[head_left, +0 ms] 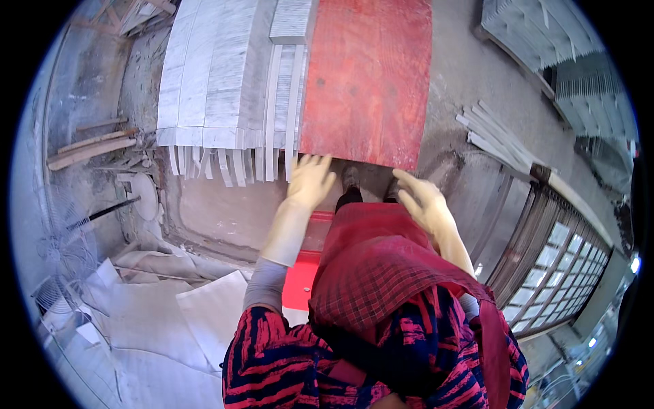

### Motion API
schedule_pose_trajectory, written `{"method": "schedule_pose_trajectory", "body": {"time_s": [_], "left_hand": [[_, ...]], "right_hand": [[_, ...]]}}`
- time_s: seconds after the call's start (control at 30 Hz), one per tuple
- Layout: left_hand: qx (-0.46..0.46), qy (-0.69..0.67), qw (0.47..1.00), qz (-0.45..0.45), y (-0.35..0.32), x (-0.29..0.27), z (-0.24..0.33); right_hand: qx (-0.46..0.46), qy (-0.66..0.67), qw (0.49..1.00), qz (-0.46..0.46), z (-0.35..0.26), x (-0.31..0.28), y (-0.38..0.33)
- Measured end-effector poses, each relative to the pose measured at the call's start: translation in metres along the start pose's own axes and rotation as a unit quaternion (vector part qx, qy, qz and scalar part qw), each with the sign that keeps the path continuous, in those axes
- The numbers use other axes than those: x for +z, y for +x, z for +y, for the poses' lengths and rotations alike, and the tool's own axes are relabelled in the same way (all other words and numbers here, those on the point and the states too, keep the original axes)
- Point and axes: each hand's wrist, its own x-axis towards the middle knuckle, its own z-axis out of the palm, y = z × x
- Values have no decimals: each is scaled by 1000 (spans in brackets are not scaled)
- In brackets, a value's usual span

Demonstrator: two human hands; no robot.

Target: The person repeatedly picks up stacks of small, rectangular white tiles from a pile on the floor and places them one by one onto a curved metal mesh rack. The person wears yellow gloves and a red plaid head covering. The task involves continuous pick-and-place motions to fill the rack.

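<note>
Hands were both on the near edge of the red board [368, 82], which lay flat ahead, just right of the stacked grey slats [225, 82]. Left hand [310, 180] rested with fingers spread, not clenched; right hand [422, 201] had fingers curled loosely at the edge. No firm grasp was visible. Judged early: board looked placed beside the stack, with final alignment left.
</note>
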Motion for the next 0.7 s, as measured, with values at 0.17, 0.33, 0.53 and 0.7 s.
{"method": "schedule_pose_trajectory", "body": {"time_s": [0.17, 0.33, 0.53, 0.7], "left_hand": [[-125, 2, 992, 32, 25, -28, -85], [-104, 52, 986, 120, 86, -52, -163], [-162, 67, 965, 195, 254, -92, -298], [-196, 170, 949, 179, 334, -73, -352]], "right_hand": [[25, -101, 988, -114, 1, 18, 69], [-29, -137, 975, -173, 3, 32, 166], [-61, -178, 967, -170, 18, 68, 346], [11, -94, 992, -85, 52, 109, 483]]}}
